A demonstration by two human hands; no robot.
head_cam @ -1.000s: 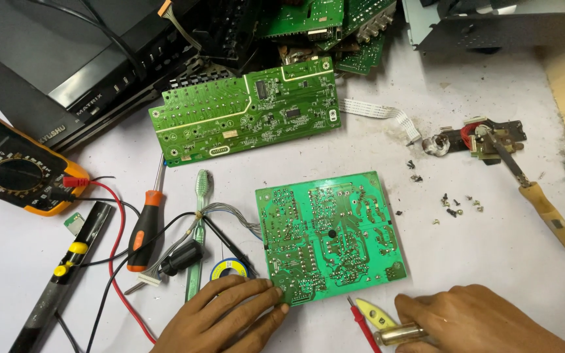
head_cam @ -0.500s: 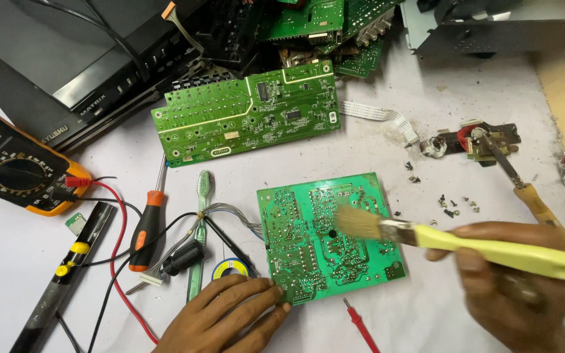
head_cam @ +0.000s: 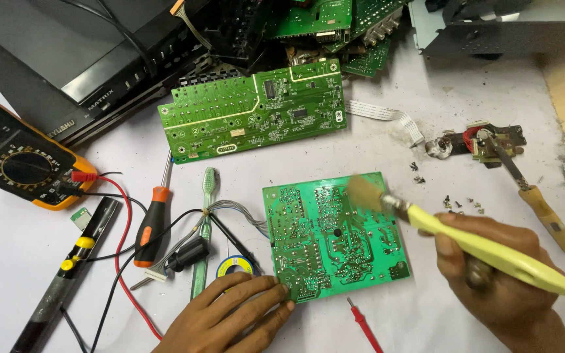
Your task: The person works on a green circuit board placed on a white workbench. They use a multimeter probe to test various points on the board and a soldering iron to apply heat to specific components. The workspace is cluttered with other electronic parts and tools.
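Note:
A green circuit board (head_cam: pixel 328 242) lies solder side up on the white table. My left hand (head_cam: pixel 230 317) rests flat at its lower left corner, fingertips touching the edge. My right hand (head_cam: pixel 492 281) grips a yellow-handled brush (head_cam: pixel 485 248); its blurred bristles sit over the board's upper right part. A red probe tip (head_cam: pixel 363 322) lies just below the board.
A larger green board (head_cam: pixel 256 111) lies farther back. At left are a multimeter (head_cam: pixel 17 163), an orange-handled screwdriver (head_cam: pixel 148 219), a green toothbrush (head_cam: pixel 205 216), a solder roll (head_cam: pixel 235 266) and wires. A soldering iron (head_cam: pixel 537 202) lies at right. Black casings and boards are piled at the back.
My right hand came up from the table's front edge holding the yellow brush and brought its bristles onto the board. The left hand stayed put.

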